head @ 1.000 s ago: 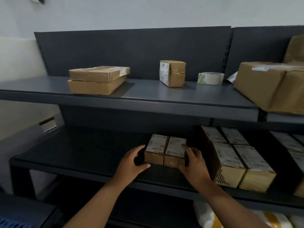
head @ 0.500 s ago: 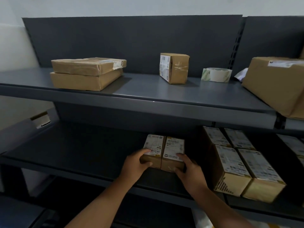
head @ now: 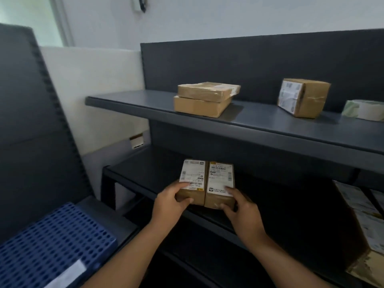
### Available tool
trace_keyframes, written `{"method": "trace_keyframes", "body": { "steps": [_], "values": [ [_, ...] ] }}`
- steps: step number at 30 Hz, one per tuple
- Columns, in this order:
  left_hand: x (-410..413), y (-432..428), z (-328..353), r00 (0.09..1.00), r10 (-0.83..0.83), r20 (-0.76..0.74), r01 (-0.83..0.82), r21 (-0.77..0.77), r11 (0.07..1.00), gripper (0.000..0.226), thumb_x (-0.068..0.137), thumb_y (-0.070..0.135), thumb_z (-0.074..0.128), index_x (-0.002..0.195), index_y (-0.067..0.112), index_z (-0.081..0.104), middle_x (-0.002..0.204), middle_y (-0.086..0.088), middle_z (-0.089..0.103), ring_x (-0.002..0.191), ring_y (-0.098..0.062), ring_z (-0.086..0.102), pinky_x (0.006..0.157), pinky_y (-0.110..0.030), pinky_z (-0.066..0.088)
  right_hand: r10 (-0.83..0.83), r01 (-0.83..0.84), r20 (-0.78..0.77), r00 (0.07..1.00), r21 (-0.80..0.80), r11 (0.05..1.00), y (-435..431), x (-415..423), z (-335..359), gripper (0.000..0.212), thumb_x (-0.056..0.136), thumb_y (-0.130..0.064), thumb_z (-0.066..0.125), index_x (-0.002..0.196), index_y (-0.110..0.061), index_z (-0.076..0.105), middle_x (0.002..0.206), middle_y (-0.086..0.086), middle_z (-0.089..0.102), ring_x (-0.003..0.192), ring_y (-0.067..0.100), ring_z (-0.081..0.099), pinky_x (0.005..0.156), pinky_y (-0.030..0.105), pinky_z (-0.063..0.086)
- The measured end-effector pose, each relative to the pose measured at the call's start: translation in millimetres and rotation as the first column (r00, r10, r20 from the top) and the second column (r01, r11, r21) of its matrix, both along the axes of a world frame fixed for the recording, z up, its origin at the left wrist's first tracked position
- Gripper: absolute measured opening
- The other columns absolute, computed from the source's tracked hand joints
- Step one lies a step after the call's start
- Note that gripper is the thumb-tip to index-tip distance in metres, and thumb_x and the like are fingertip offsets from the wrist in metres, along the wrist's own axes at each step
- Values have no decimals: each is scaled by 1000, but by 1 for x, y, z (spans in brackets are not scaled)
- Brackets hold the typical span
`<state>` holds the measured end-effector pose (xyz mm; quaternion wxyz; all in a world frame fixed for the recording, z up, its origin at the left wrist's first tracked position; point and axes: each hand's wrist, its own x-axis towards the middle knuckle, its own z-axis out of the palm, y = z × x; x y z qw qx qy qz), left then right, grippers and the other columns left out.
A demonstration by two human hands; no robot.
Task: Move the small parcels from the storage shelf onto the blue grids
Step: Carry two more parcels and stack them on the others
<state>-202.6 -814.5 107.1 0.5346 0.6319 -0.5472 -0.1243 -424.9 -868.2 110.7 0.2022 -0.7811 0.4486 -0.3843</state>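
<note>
Two small brown parcels with white labels sit side by side, pressed together at the front of the dark lower shelf (head: 145, 173). My left hand (head: 170, 202) grips the left parcel (head: 193, 177) from its left side. My right hand (head: 243, 213) grips the right parcel (head: 220, 179) from its right and front. A blue grid (head: 52, 246) with many holes lies low at the bottom left, beside the shelf unit.
On the upper shelf (head: 270, 125) lie two stacked flat parcels (head: 205, 98), an upright box (head: 303, 96) and a tape roll (head: 365, 110). More labelled boxes (head: 365, 221) fill the lower shelf at the right. A dark panel (head: 31, 121) stands at the left.
The view has swung left, bringing the blue grid and left panel into sight. Both hands have closed tighter on the two parcels, which now sit nearer the shelf's front edge.
</note>
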Motion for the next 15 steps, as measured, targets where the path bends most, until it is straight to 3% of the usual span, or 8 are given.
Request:
{"method": "trace_keyframes", "body": {
  "steps": [8,13,15],
  "values": [
    [120,127,27,934,343,101,-342,-22,939,49,71,16,85,114,31,70,125,18,57,113,1,54,99,-18,44,325,-331,121,938,37,943,57,150,21,55,76,-9,78,123,-32,59,128,-12,57,114,0,52,92,2,35],
    [188,241,41,824,546,150,-545,-52,837,49,74,19,84,119,32,67,130,21,51,115,2,50,92,-4,39,537,-540,120,835,-10,842,128,251,36,52,78,-9,77,124,-26,59,129,-6,59,116,5,54,99,20,44],
    [208,289,46,763,626,163,-625,-67,778,49,75,22,83,119,35,67,132,19,54,116,1,51,96,-12,43,627,-634,146,765,0,773,161,287,40,52,79,-7,76,125,-23,58,129,-6,57,116,7,54,101,27,47]
  ]
}}
